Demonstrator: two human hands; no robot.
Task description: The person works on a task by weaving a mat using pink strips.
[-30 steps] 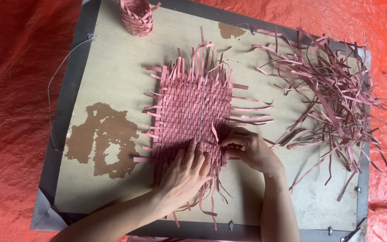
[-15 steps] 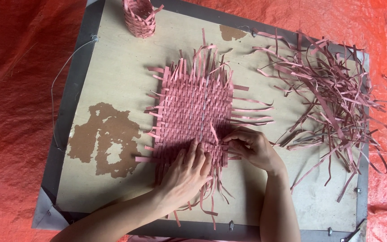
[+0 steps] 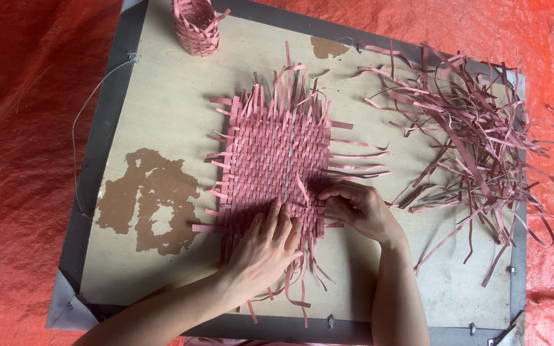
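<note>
A flat pink mat woven from thin strips lies in the middle of a wooden board, loose strip ends sticking out on every side. My left hand presses flat on the mat's near edge, fingers spread. Just to its right, my right hand pinches a strip at the mat's near right corner with curled fingers.
A heap of loose pink strips covers the board's right side. A small woven pink basket stands at the far edge. The board has a grey metal frame, a thin wire on its left, and lies on an orange tarp.
Both hands stay at the mat's near edge. The fingers of my right hand have shifted slightly on the strip; the mat has not moved.
</note>
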